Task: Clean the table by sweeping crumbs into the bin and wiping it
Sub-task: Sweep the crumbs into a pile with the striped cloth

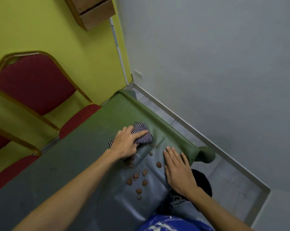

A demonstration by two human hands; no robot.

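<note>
My left hand (126, 143) grips a black-and-white striped cloth (143, 135) and presses it onto the green table cover (84, 147). Several brown crumbs (137, 176) lie scattered on the cover below the cloth, toward the table's near right edge. My right hand (177, 169) rests flat with straight fingers on the cover at that edge, just right of the crumbs. A dark round shape (203, 182), possibly the bin, shows below the table edge behind my right hand; most of it is hidden.
Two red padded chairs (34, 84) with gold frames stand at the table's left side against the yellow wall. A grey wall and tiled floor (224, 177) lie to the right. A wooden box (92, 10) hangs on the wall above.
</note>
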